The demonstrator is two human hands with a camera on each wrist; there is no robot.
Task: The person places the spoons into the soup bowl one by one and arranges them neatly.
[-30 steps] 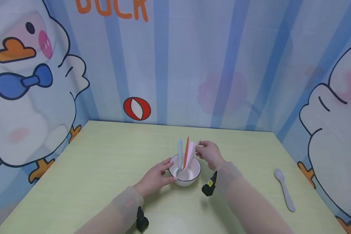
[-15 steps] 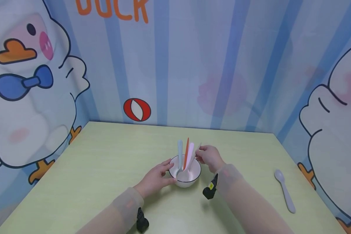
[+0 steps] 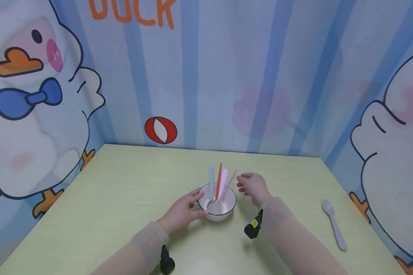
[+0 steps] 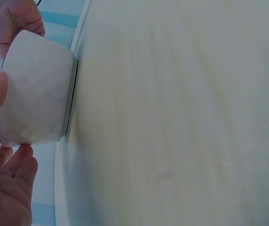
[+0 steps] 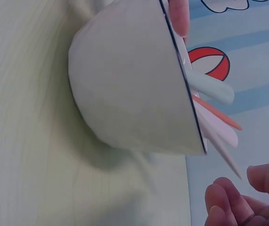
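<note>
A white bowl [image 3: 218, 217] with a dark rim sits mid-table, and my left hand [image 3: 180, 210] grips its left side between thumb and fingers. Standing in the bowl are a light blue spoon [image 3: 211, 180], an orange stick-like handle [image 3: 218, 179], a pink handle [image 3: 223, 182] and a thin pale handle [image 3: 231, 178], which leans right. My right hand [image 3: 256, 188] is just right of the pale handle, loosely curled and holding nothing. In the right wrist view a small gap parts its fingertips [image 5: 259, 176] from the pale handle's tip [image 5: 228, 157]. The handles' lower ends mostly overlap inside the bowl.
A lilac spoon [image 3: 335, 228] lies by itself on the right of the pale yellow-green table [image 3: 134, 183]. Behind the table's far edge hangs a blue striped backdrop [image 3: 220, 76] printed with ducks and a red ball.
My right hand has let go of the pale handle and moved a little right and down. The pale handle now leans against the bowl's right rim. My left hand stays on the bowl.
</note>
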